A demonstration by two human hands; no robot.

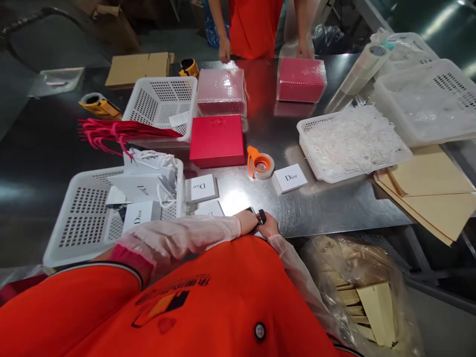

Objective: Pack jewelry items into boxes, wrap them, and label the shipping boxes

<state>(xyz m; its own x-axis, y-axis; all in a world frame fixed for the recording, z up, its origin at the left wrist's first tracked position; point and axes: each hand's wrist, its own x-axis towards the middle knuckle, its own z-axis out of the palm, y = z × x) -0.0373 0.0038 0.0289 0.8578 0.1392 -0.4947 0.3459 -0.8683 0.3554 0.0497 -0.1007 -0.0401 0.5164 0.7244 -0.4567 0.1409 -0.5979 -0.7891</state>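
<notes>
Both hands meet at the table's near edge, close to my body. My left hand point(247, 221) lies turned inward, with a dark band around its wrist; its fingers are hidden. Against that wrist, my right hand point(268, 226) is closed on a small black strap point(262, 216), which seems to belong to the band. Just beyond them lie a white Dior box point(290, 178) on the right, another Dior box point(201, 188) on the left and a partly covered one point(208, 208). An orange tape dispenser point(260, 163) and a red box point(217, 141) are farther back.
At left, a white basket point(80, 218) holds white bags and boxes; red bags point(126, 131) overlap another basket point(163, 99). Right are a basket of shredded paper point(349, 141) and brown cardboard point(427, 183). Across the table, a co-worker's hands point(224, 49) are near bubble-wrapped boxes point(222, 91).
</notes>
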